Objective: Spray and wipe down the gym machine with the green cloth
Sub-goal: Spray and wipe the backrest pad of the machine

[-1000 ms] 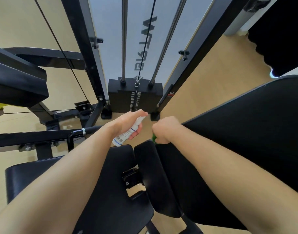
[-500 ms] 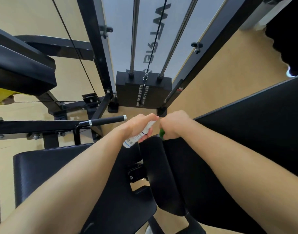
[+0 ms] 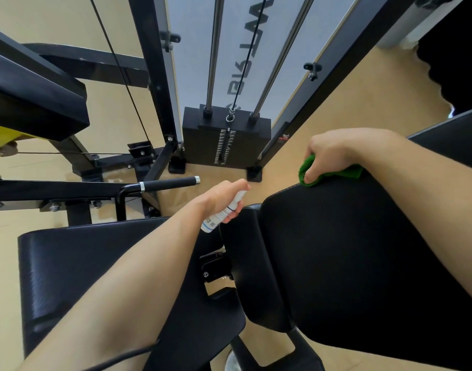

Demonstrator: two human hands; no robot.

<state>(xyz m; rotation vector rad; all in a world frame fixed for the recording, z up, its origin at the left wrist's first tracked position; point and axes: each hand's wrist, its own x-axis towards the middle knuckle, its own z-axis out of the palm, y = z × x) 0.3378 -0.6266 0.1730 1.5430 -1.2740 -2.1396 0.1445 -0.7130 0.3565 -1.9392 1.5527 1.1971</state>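
Bright even indoor light, soft shadows, sharp focus, strong wide-angle bending at edges

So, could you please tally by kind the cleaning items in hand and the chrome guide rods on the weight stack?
Spray bottle: 1, held in the left hand
Green cloth: 1, gripped by the right hand
Chrome guide rods: 2, running into the weight stack
Total: 4

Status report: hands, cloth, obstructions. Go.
Left hand grips spray bottle. Right hand holds green cloth on top edge of back pad. Nothing blocking the pad.
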